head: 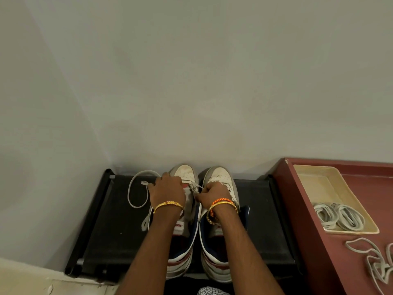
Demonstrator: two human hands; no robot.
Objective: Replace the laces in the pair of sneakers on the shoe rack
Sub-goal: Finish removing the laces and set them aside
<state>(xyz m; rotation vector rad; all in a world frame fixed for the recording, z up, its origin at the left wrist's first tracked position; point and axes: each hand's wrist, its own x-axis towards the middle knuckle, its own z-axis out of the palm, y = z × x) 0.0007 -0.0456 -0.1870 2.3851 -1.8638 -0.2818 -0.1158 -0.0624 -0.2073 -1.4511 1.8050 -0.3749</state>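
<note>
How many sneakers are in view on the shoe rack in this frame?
2. The left sneaker and the right sneaker stand side by side on the black rack, toes to the wall, partly covered by the arms. Lower shelves are hidden.

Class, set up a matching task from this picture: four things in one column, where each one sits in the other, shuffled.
Things:
1. coiled laces
2. loose lace
3. sneakers
4. tray

Places:
A. on the black shoe rack
B. inside the tray
C. on the red surface, holding coils
D. bare on the red surface, nearer the person than the tray

Pairs: 1-B, 2-D, 3-A, 4-C
</note>
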